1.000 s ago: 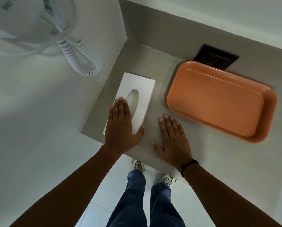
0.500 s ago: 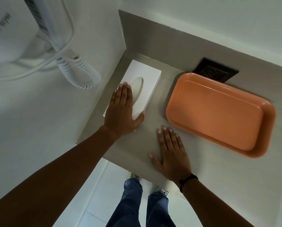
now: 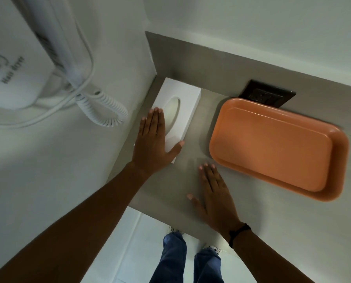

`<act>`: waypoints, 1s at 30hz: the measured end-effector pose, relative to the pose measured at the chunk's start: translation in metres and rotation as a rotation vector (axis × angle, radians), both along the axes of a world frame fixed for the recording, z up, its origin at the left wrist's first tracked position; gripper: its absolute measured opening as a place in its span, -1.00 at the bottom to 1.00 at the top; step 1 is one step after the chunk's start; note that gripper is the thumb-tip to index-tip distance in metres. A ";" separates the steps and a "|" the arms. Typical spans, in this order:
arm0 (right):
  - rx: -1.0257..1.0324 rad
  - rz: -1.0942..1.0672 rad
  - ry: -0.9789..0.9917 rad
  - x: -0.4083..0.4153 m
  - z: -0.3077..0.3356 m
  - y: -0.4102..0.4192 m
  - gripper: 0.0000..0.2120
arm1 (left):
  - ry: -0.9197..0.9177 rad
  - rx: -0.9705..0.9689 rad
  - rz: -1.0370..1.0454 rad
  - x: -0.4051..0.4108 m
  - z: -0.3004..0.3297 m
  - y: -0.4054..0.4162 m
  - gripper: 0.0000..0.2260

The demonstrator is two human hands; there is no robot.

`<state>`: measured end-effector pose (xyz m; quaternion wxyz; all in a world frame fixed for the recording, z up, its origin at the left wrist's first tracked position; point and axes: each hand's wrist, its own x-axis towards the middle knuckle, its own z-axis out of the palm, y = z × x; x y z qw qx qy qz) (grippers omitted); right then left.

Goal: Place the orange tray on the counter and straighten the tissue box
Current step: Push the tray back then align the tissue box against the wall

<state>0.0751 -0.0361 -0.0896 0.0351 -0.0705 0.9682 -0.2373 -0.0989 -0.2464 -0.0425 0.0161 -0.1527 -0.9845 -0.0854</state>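
Left hand: the left hand (image 3: 153, 142) lies flat, palm down, on the near end of the white tissue box (image 3: 178, 115); its fingers are straight and held together beside the oval slot, and the thumb is spread out along the box's near right edge. It presses on the box rather than gripping it.
Right hand: the right hand (image 3: 216, 196) lies flat on the bare counter (image 3: 272, 231), fingers extended and together, thumb splayed toward the left. It holds nothing. A black band (image 3: 239, 234) circles its wrist.
Tissue box: it sits in the counter's far left corner, with its long side running close along the white side wall (image 3: 113, 58) and its far end near the grey backsplash (image 3: 191, 64). It looks slightly angled to the wall; whether it touches the wall I cannot tell.
Orange tray: the orange tray (image 3: 276, 148) rests flat on the counter to the right of the tissue box, well apart from it, and is empty. Its far edge overlaps the lower part of a dark wall socket (image 3: 267, 94) on the backsplash. The right hand's fingertips are near the tray's near left corner, not touching.
Hair dryer: a white wall-mounted hair dryer (image 3: 13, 64) hangs on the side wall at left, its coiled cord (image 3: 107, 111) looping down near the tissue box.
Below the counter: blue trouser legs (image 3: 174, 260) and patterned shoes show on a pale tiled floor (image 3: 129, 242).
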 end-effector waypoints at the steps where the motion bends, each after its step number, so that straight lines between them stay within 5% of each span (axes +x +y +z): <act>1: -0.117 -0.053 -0.002 -0.010 0.009 -0.013 -0.23 | 0.021 0.010 0.012 0.007 0.000 -0.008 -0.03; 7: -0.849 -0.600 -0.084 -0.115 0.069 -0.077 -0.59 | 0.144 -0.046 -0.036 0.061 -0.019 -0.031 -0.18; 13: -0.813 -0.634 -0.219 -0.155 0.068 -0.069 -0.69 | 0.276 -0.007 0.003 0.060 -0.031 -0.022 -0.25; 21: -0.791 -0.622 -0.189 -0.175 0.071 -0.076 -0.85 | 0.234 0.030 0.017 0.038 -0.029 -0.028 -0.24; 30: -0.773 -0.617 -0.213 -0.201 0.072 -0.083 -0.81 | 0.193 0.071 0.029 0.013 -0.023 -0.034 -0.24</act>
